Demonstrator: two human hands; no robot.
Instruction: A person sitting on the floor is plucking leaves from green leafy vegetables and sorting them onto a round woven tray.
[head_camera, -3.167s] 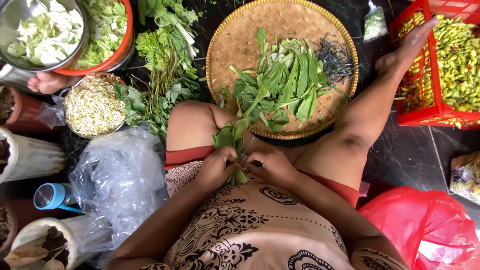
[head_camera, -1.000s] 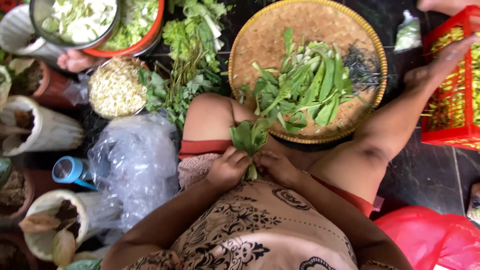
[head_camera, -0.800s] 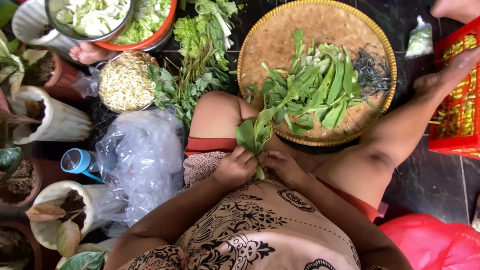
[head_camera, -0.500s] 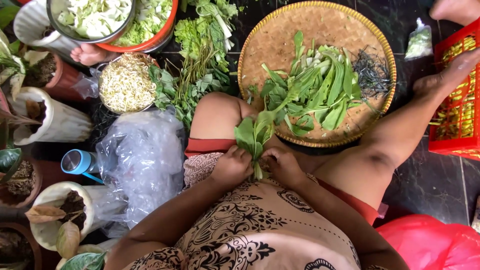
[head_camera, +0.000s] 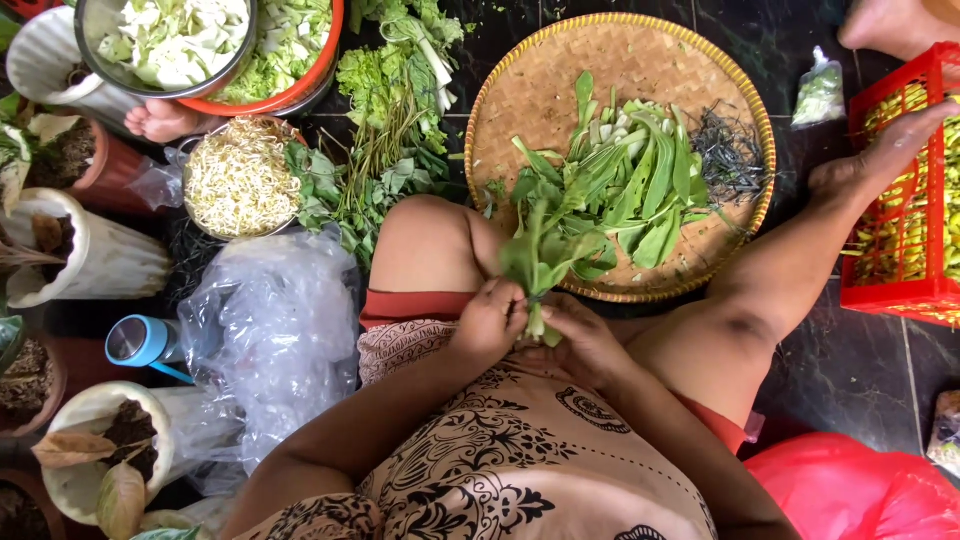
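I sit on the floor and hold a small bunch of green leafy stems (head_camera: 545, 260) upright over my lap. My left hand (head_camera: 490, 320) grips its stalks from the left. My right hand (head_camera: 580, 335) closes on the same stalks from the right, fingers touching the left hand. Just beyond my knees lies a round woven bamboo tray (head_camera: 520, 90) carrying a pile of long green leaves (head_camera: 640, 180) and a small heap of dark thin strands (head_camera: 725, 150).
Loose herbs (head_camera: 390, 120) lie left of the tray, beside a bowl of bean sprouts (head_camera: 238, 178) and bowls of chopped cabbage (head_camera: 180, 35). A clear plastic bag (head_camera: 270, 330), blue cup (head_camera: 140, 342) and plant pots (head_camera: 70, 255) sit left. A red crate (head_camera: 900, 290) and red bag (head_camera: 850, 495) sit right.
The view shifted slightly, so the tray and bowls now sit further right and lower. Both hands stay closed on the bunch, which has barely moved.
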